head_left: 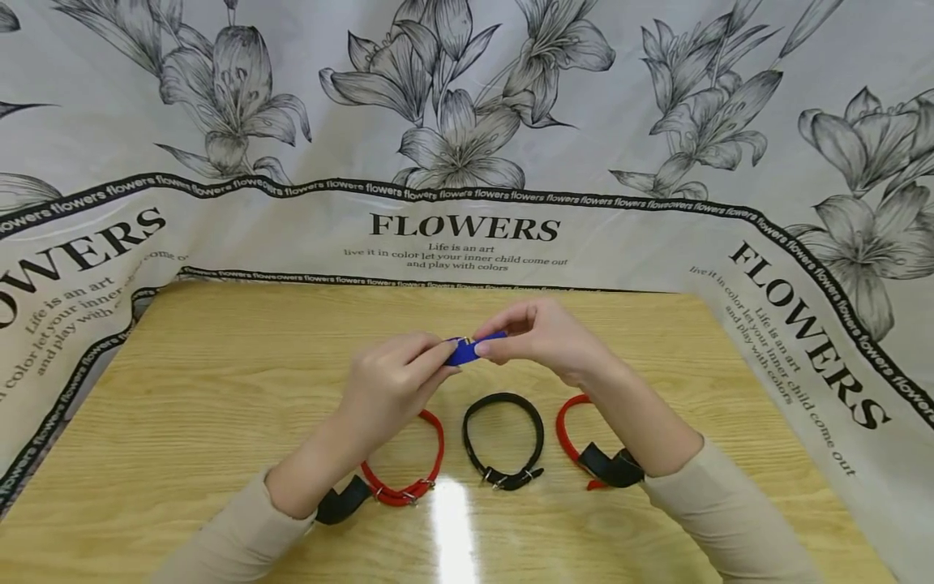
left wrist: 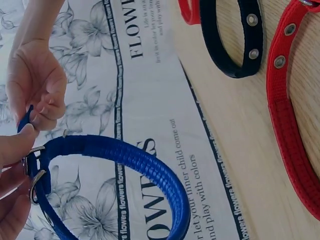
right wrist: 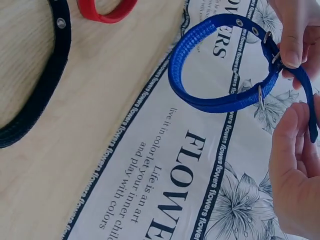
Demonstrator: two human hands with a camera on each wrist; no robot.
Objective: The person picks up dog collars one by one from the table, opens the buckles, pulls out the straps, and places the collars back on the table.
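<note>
A blue pet collar (head_left: 463, 354), buckled into a loop, is held up over the far part of the table between both hands. My left hand (head_left: 387, 381) pinches it at the metal buckle (left wrist: 31, 162), with the thumb on the strap. The right hand (head_left: 547, 341) pinches the free strap end (right wrist: 311, 120) that comes out past the buckle. A metal D-ring (right wrist: 261, 97) sits on the band close to the buckle, and small eyelets (right wrist: 255, 30) show along the strap. The padded loop (left wrist: 150, 160) hangs below the hands.
On the wooden table (head_left: 241, 341) lie a red collar (head_left: 441, 450) at left, a black collar (head_left: 540, 430) in the middle and another red collar (head_left: 562, 426) at right, partly behind the right forearm. Printed flower cloth (head_left: 467, 243) borders the table at the back and sides.
</note>
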